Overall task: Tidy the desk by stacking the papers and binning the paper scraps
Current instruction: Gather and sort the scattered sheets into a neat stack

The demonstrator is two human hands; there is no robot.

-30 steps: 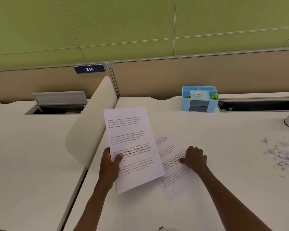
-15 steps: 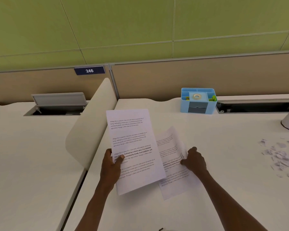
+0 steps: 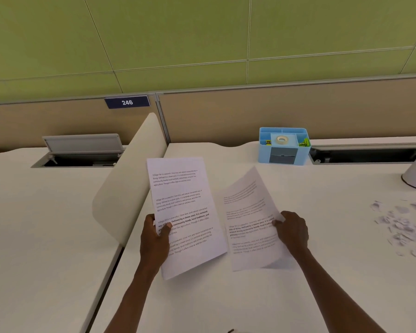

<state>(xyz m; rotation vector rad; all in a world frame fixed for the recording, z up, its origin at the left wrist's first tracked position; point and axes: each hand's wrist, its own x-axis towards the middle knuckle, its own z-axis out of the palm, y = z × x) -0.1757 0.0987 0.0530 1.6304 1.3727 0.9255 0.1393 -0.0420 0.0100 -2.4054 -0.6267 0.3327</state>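
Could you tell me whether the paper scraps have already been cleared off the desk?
No, the paper scraps lie scattered on the desk, right of the right hand.

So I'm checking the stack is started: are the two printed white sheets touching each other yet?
Apart. The head view shows bare desk between the left hand's sheet and the right hand's sheet.

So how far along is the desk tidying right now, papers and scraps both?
Early on. Nothing looks finished: no stack is formed. In hand: the left hand holds one printed sheet and the right hand pinches a second printed sheet, lifted off the desk and apart from the first. Left to do: put the sheets together, then bin the paper scraps lying at the desk's right. No bin is in view.
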